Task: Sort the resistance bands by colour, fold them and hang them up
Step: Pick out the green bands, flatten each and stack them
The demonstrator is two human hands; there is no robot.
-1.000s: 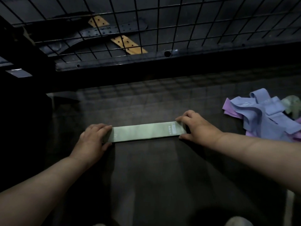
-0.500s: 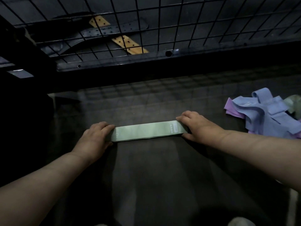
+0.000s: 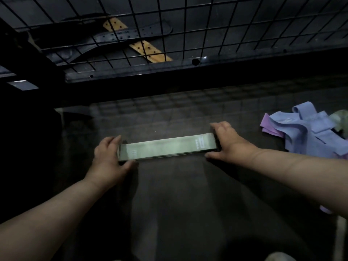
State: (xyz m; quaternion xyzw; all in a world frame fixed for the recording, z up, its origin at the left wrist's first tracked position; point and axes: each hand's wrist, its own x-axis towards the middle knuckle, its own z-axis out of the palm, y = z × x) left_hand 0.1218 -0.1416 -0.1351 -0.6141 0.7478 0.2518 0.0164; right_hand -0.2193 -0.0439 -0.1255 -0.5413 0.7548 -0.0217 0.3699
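**Band position.** The green band lies flat on the dark table, spanning the gap between both hands. Its long axis runs left to right, and the right end sits slightly farther from the person than the left. White print shows on the top face close to the right hand; it is too small to read.

**Hands.**
- The left hand grasps the left end, fingers over the far edge and thumb at the near edge.
- The right hand grasps the right end the same way, with the end against its palm.

**Surroundings.**
- Right of the right hand, well apart from the green band, is a loose pile: a blue band on top, a purple band beneath it, and a pale green piece at the frame edge.
- Beyond both hands a black wire grid stands across the far side of the table.
- Behind the grid, beyond the left hand, a black strap with holes crosses a tan strap.
- The table between the hands and the grid carries nothing else.
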